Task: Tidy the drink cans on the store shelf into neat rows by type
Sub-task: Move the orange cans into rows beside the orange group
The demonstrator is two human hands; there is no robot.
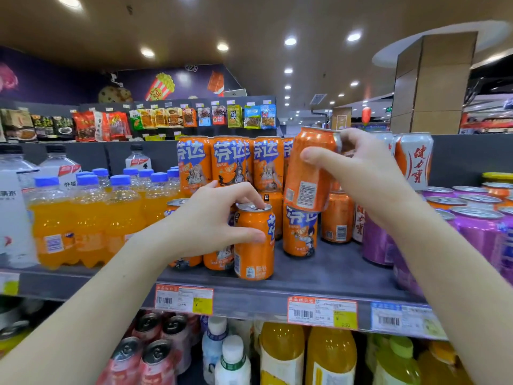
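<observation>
Left hand [219,218]: curled round front can [254,243], fingertips on top, probably to square it in line.
Right hand [369,173]: grasps raised can [311,170], tilted, at 1 o'clock of front can, likely for stacking.

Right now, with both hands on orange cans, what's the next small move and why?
Probably right the tilted can in the right hand and set it on the standing orange can directly below. It would then join the stacked upper row to its left. The left hand only grips the front can.
</observation>
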